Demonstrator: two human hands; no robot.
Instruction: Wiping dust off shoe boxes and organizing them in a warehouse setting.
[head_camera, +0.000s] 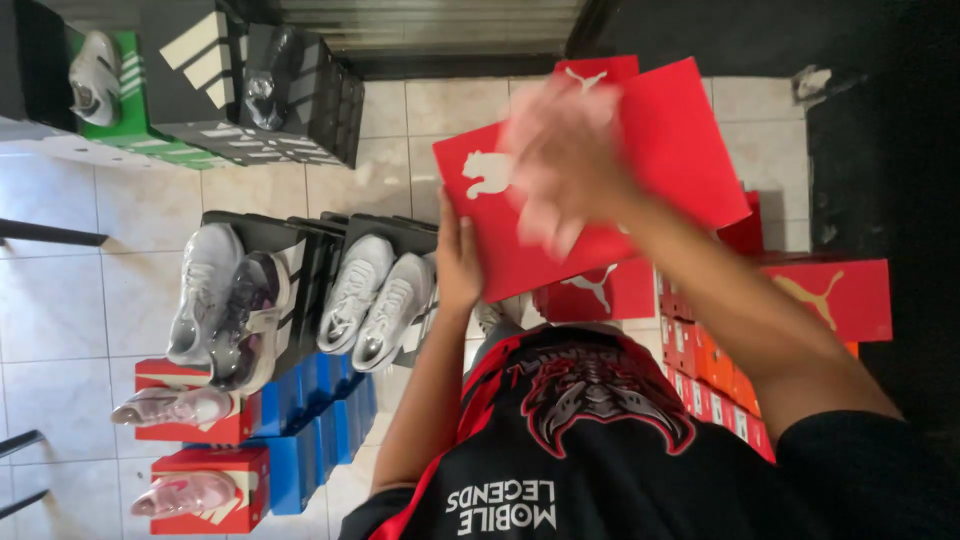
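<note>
Both of my hands are on one red shoebox (660, 150), held up in front of my chest. My left grip (458, 265) is clamped on its near left edge, thumb over the lid. My right grip (565, 165) lies across the lid, too blurred to tell whether it is closed or spread. Left of my left grip, grey sneakers (375, 300) rest on black boxes (310, 250). Beneath my right grip stand stacked red and orange boxes (700, 370) on the tiled floor (400, 130).
</note>
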